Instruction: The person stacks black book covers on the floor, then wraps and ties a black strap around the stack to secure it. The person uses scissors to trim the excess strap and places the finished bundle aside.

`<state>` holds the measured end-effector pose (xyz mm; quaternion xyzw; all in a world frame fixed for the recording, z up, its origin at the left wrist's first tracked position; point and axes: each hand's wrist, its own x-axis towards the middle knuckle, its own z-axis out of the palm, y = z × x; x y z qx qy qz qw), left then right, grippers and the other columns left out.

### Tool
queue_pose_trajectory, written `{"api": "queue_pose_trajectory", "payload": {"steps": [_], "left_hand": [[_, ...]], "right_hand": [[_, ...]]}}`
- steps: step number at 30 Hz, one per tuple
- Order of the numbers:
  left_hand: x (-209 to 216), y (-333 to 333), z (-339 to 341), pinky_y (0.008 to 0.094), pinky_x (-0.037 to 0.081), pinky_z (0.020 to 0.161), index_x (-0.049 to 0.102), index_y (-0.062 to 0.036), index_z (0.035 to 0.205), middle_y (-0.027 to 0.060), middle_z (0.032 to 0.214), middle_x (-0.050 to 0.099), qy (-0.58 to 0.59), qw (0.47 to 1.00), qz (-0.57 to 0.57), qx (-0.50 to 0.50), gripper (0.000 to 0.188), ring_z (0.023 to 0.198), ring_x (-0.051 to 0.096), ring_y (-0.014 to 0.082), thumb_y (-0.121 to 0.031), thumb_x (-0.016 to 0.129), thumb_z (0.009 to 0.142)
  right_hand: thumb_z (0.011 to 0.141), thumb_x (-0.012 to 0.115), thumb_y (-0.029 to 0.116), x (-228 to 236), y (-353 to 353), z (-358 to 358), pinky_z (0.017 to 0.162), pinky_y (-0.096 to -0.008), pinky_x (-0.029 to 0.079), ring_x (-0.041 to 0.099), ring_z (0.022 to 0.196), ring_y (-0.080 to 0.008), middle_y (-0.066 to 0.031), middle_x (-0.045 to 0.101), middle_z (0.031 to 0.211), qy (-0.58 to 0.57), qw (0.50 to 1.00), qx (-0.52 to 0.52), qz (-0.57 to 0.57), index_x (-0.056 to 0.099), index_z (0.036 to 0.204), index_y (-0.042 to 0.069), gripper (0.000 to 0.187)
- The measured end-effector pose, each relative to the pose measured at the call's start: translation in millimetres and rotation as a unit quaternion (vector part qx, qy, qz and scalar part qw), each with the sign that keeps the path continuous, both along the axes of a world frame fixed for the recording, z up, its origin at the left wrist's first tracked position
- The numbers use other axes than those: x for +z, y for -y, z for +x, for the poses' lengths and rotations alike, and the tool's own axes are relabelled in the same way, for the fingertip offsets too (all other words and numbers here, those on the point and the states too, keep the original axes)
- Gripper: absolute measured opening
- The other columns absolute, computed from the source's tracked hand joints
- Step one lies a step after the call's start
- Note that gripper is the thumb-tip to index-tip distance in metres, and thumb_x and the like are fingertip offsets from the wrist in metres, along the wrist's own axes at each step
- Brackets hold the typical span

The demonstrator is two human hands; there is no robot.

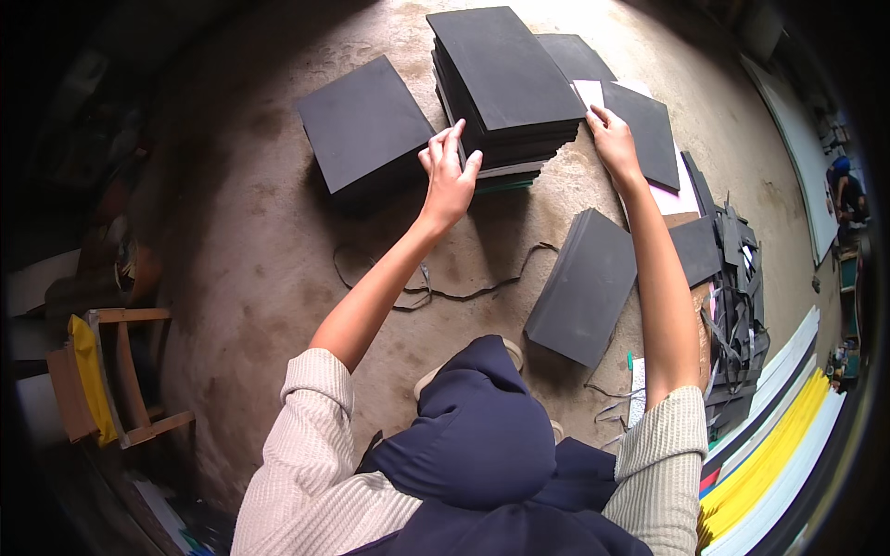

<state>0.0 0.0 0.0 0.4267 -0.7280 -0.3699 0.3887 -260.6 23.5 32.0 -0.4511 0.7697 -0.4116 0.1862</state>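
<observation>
Here, stained floor (250, 278) under black stack (508, 88); yellow sheets (765, 463) lower right.

Smooth matt sheets (505, 69), concrete floor (250, 278)

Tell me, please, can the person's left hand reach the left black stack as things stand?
Probably yes: the left black stack appears close beside the left hand, and nothing visible stands between them.

Strong light washes the floor (640, 32) pale beyond the hands (447, 185); a shadow falls just nearer than the stack (510, 69) between them. Well left of them, dimness swallows detail; lower right, yellow sheets (765, 463) bend along the black rim.
</observation>
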Motion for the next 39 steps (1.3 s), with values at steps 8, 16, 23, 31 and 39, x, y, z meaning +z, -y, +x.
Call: {"api": "queue_pose_trajectory", "payload": {"steps": [8, 16, 23, 31, 39], "left_hand": [[-6, -5, 5, 0.039, 0.027, 0.098, 0.036, -0.0066, 0.133, 0.0146, 0.125, 0.032, 0.015, 1.0, -0.012, -0.024, 0.06, 0.109, 0.03, 0.0301, -0.021, 0.06, 0.079], [13, 3, -6, 0.0384, 0.022, 0.103, 0.042, -0.0023, 0.127, 0.0182, 0.132, 0.035, -0.032, 0.997, 0.042, -0.056, 0.052, 0.12, 0.026, 0.0324, -0.025, 0.056, 0.082], [14, 4, 8, 0.0363, 0.024, 0.102, 0.044, 0.0, 0.124, 0.0164, 0.129, 0.038, -0.003, 0.993, 0.108, -0.038, 0.046, 0.119, 0.028, 0.0295, -0.022, 0.052, 0.085], [17, 15, 11, 0.0287, 0.031, 0.097, 0.038, 0.0052, 0.126, 0.0124, 0.123, 0.048, -0.169, 0.958, 0.209, -0.098, 0.042, 0.112, 0.045, 0.0189, -0.01, 0.044, 0.087], [12, 17, 12, 0.0289, 0.029, 0.101, 0.036, 0.0059, 0.128, 0.0113, 0.125, 0.047, -0.226, 0.94, 0.237, -0.099, 0.042, 0.116, 0.042, 0.0188, -0.004, 0.039, 0.087]], "right_hand": [[0.083, 0.054, 0.026, 3, 12, 34, 0.085, -0.0336, 0.043, 0.059, 0.098, -0.0286, -0.02, 0.061, 0.102, -0.022, 0.999, -0.028, 0.001, 0.057, 0.112, 0.002, 0.037], [0.081, 0.061, 0.022, 35, 24, 17, 0.074, -0.0264, 0.048, 0.06, 0.088, -0.0174, -0.0155, 0.059, 0.107, -0.024, 0.999, -0.019, -0.019, 0.052, 0.117, -0.001, 0.044], [0.08, 0.06, 0.035, 18, 31, 22, 0.082, -0.0289, 0.043, 0.056, 0.096, -0.0193, -0.016, 0.059, 0.108, -0.019, 0.997, -0.009, 0.07, 0.053, 0.115, -0.002, 0.052], [0.082, 0.055, 0.034, 10, 29, 17, 0.087, -0.0313, 0.041, 0.056, 0.102, -0.0258, -0.019, 0.06, 0.107, 0.071, 0.996, 0.0, 0.062, 0.054, 0.114, -0.002, 0.048], [0.082, 0.056, 0.032, 24, 17, 31, 0.083, -0.0314, 0.044, 0.057, 0.098, -0.0228, -0.0169, 0.061, 0.103, 0.146, 0.988, -0.017, 0.052, 0.055, 0.114, 0.0, 0.045]]}}
